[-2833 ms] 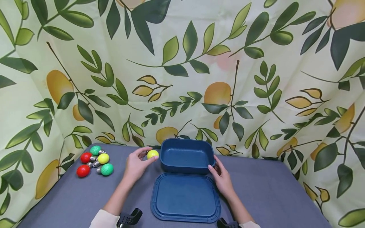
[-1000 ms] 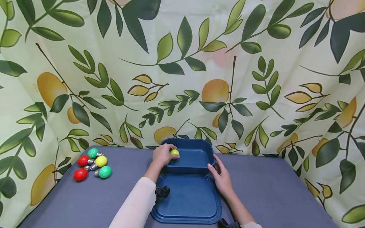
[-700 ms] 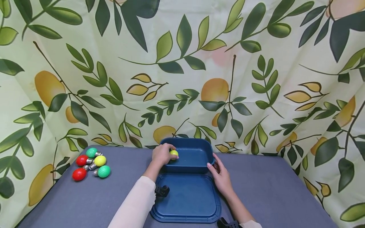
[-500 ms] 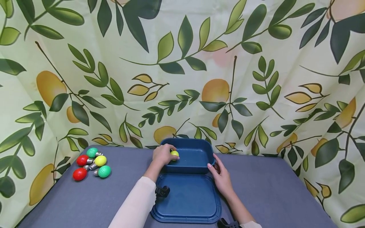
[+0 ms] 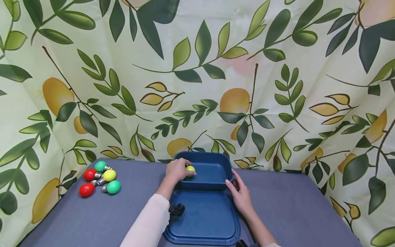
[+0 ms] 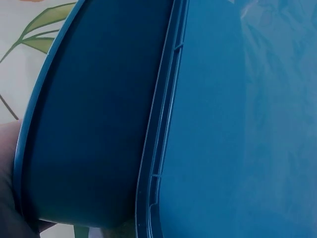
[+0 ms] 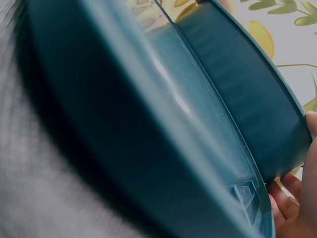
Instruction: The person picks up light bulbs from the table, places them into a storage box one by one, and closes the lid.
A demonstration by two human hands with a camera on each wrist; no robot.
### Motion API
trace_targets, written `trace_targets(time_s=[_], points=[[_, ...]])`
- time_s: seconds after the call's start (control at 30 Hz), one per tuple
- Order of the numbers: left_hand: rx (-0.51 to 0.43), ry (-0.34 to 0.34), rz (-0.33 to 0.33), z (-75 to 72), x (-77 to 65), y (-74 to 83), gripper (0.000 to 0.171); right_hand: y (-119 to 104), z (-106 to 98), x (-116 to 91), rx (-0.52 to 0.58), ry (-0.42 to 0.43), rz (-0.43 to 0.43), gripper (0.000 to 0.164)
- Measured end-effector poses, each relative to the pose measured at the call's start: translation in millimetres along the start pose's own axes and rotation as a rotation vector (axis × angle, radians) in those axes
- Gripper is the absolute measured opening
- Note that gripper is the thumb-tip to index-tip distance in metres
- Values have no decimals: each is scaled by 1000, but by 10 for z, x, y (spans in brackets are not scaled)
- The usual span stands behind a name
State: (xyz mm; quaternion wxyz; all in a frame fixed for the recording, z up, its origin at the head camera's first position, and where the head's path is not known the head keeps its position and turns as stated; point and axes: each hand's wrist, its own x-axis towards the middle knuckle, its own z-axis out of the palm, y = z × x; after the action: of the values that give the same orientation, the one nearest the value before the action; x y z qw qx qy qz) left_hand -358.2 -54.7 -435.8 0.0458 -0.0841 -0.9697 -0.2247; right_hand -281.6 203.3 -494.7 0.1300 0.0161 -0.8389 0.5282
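Note:
A yellow light bulb (image 5: 191, 169) is in my left hand (image 5: 176, 170), held between thumb and fingers inside the left end of the open blue box (image 5: 213, 170). Its metal base is hidden by the fingers. My right hand (image 5: 241, 195) grips the box at its front right corner. From the right wrist, the right hand (image 7: 301, 203) shows against the end of the box wall (image 7: 252, 114). In the left wrist view only part of the left hand (image 6: 9, 188) appears at the box's rim; the bulb is out of sight there.
The blue lid (image 5: 203, 218) lies flat in front of the box, under the left forearm's wrist camera (image 5: 177, 209). At the left of the grey table lie red bulbs (image 5: 87, 189), green bulbs (image 5: 113, 187) and another yellow bulb (image 5: 109, 175). A leaf-patterned cloth (image 5: 197, 85) hangs behind.
My left hand has carried the yellow bulb rightward from beside the box to inside it. Over the last second it has stayed nearly still. The right hand keeps its place on the box.

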Motion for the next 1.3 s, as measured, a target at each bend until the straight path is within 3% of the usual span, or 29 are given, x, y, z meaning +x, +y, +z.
trace_targets(time_s=[0.27,0.4,0.53,0.7,0.83,1.03,1.17,1.3], points=[[-75,8,10,2,-3,-35,47,3,-4,-3,-12,4,7,61],[-190,20,29,-120,-49,-72,41,-13,37,11,2,0,1,61],[-239,45,59,-294,-144,-23,40,-22,50,32,15,-6,-12,60],[-207,86,150,-441,-352,118,36,-5,-25,46,9,-2,-24,60],[-152,111,218,-443,-571,120,32,16,-89,25,-13,2,-2,60],[-43,190,210,-470,-928,-82,28,7,-98,14,-23,-25,-5,62],[39,226,228,-595,-1103,-212,30,1,-83,1,-23,-28,0,61],[81,253,205,-748,-1295,-392,33,-20,-53,-4,-22,-39,3,61]])
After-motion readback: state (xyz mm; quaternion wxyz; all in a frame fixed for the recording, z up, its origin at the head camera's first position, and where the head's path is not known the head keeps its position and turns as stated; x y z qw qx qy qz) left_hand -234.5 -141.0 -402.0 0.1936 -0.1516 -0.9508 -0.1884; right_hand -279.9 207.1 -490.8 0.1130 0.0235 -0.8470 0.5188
